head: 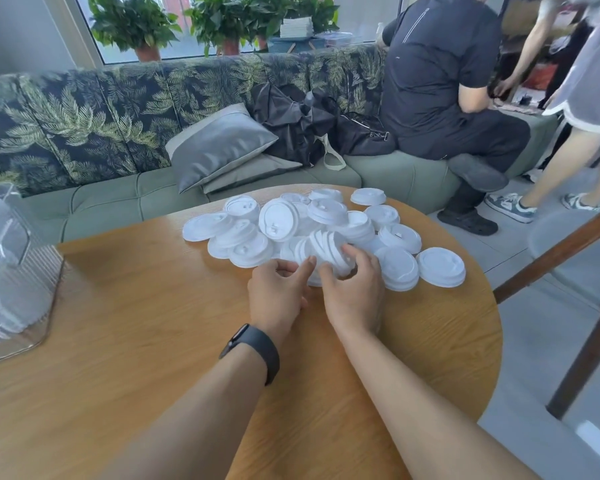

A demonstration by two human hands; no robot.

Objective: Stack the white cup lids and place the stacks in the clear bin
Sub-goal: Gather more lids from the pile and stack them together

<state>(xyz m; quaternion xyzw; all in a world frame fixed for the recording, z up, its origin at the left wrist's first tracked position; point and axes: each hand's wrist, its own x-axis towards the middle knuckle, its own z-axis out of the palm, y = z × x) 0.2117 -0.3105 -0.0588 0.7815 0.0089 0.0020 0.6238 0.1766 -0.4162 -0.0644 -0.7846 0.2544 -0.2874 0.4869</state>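
A heap of several white cup lids [278, 220] lies on the far half of the round wooden table [153, 341]. At the heap's near edge a short tilted stack of lids [328, 247] leans on its side. My right hand [355, 289] grips this stack, thumb on its top and fingers curled round its near end. My left hand [278, 296], with a black band on the wrist, touches the stack's left end with curled fingers. The clear bin [32, 299] stands at the table's left edge with white lids inside it.
A green sofa with grey cushions [222, 143] runs behind the table. One person sits on it at the right [440, 81], another stands further right. A wooden chair [568, 271] is close to the table's right side.
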